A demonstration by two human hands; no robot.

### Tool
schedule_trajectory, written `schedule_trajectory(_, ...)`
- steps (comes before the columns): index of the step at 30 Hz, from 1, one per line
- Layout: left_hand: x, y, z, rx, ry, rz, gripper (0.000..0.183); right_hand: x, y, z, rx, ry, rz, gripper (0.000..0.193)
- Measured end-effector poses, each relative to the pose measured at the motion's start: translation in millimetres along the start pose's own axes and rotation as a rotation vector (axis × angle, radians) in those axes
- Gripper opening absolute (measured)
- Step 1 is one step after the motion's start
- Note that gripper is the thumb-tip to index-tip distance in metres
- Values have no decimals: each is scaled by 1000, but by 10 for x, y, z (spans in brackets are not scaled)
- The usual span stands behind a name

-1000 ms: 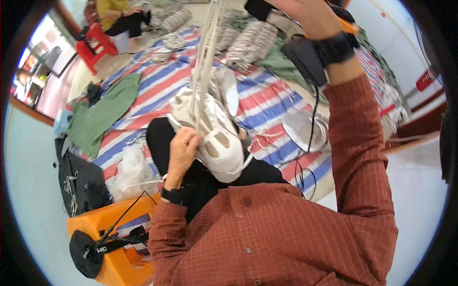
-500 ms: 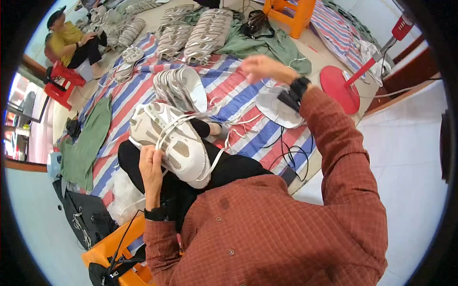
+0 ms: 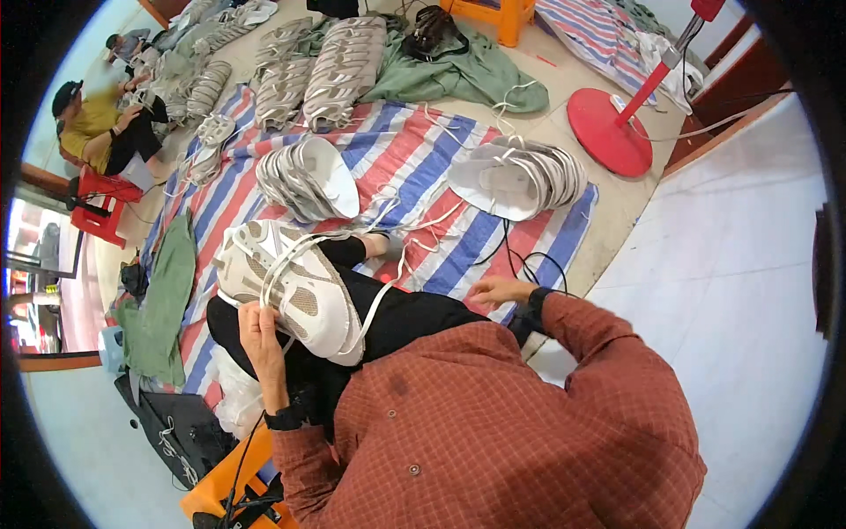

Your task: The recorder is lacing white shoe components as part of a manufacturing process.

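A white and beige sneaker [image 3: 300, 291] lies on my black-trousered lap, its toe toward me. My left hand [image 3: 260, 339] is closed at the sneaker's side, pinching a white shoelace [image 3: 275, 269] near the eyelets. Another length of lace [image 3: 385, 289] loops off the toe side across my thigh. My right hand [image 3: 499, 292] hovers by my right thigh, apart from the sneaker. Its fingers are loosely bent and I see nothing in them.
Rows of nested shoe uppers [image 3: 308, 181] stand on a striped tarp [image 3: 423, 159], with another bundle [image 3: 538, 176] at right. Beyond are a red round stand base [image 3: 608, 132], black cables [image 3: 529, 260] and a green cloth [image 3: 449, 79]. A seated person [image 3: 97, 132] is at far left.
My right hand has come down and back from above the right-hand bundle to beside my thigh, uncovering that bundle. My left hand keeps its pinch at the sneaker. The view has shifted slightly.
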State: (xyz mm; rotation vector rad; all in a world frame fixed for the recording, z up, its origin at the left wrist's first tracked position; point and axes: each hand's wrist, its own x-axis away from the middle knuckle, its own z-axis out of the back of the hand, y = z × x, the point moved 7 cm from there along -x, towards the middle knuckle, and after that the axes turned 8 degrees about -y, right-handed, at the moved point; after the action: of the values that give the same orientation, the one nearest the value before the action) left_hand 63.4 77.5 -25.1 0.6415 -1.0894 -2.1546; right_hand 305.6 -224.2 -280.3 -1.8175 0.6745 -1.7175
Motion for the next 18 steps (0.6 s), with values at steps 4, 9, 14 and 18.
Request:
schedule_trajectory(4, 1, 24, 0, 9, -15, -42, 20, -275, -110, -473, -104, -37, 223, 49)
schedule_trajectory(9, 16, 31, 19, 5, 17, -31, 20, -168, 211, -598, -66, -75, 79, 48)
schedule_trajectory(14, 25, 33, 25, -41, 38, -72, 17, 10, 551, -528, -38, -53, -67, 48)
schedule_trajectory(18, 27, 2, 24, -146, 52, -89, 13, -14, 657, -470, -21, -28, -103, 48)
